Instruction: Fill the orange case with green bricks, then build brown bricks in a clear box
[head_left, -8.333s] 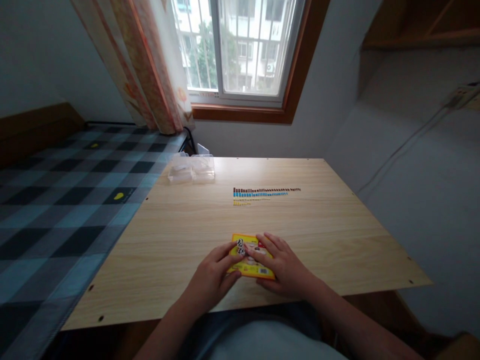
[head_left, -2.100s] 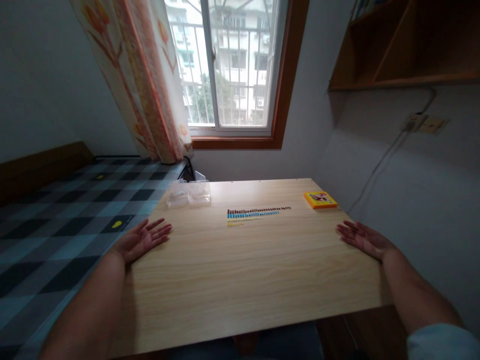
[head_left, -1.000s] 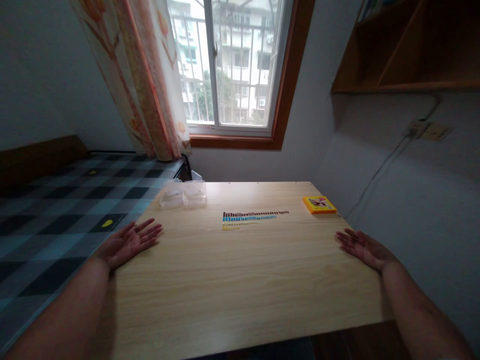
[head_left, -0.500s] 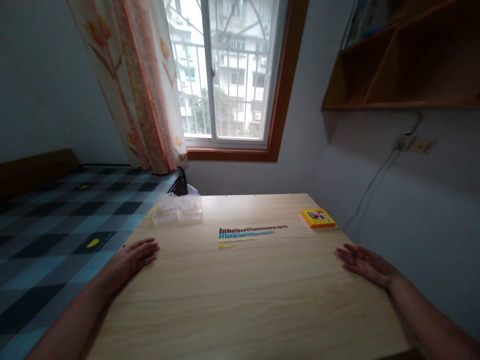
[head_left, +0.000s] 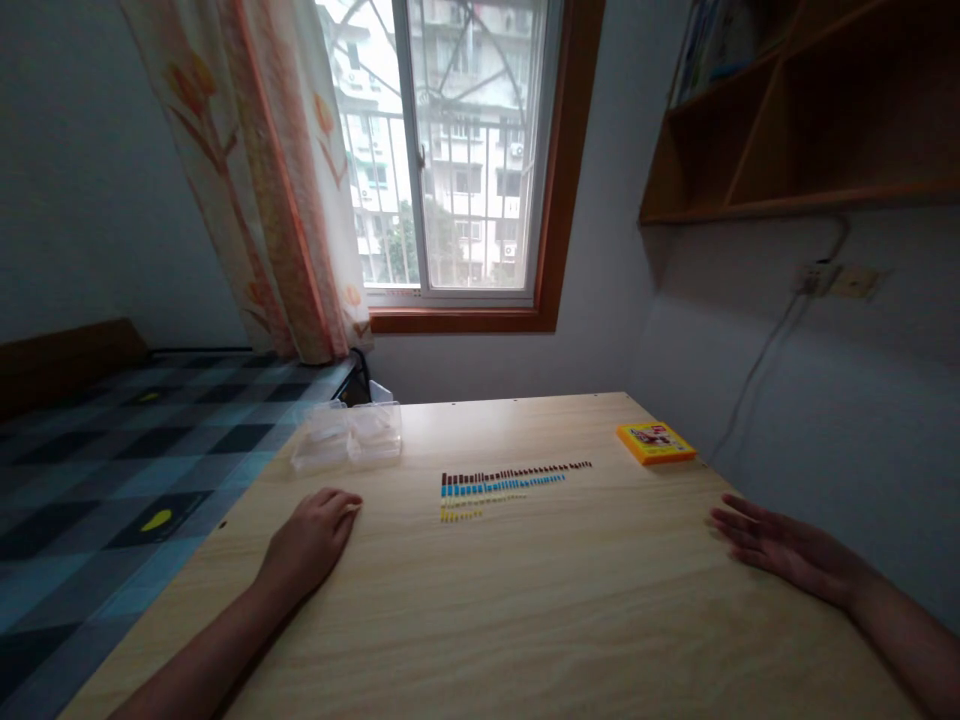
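Note:
On the left part of the wooden table, my left hand rests with its fingers curled in and pressed together; nothing shows in them. It is nearest to the clear plastic boxes behind it. My right hand is by the table's right edge, open and empty, fingers stretched inward. Between the hands, small pieces lie in rows that shorten toward me: a brown row, a blue row, a pale yellow row and a yellow row. Neither hand touches them.
An orange-yellow flat box lies at the table's back right. A bed with a checked cover adjoins the left side. Behind the table are a curtain and a window. A wooden shelf hangs on the right wall.
My left hand has moved inward to the right, and its fingers have gone from spread to curled. My right hand stays open. The view has shifted slightly; the small pieces lie as before.

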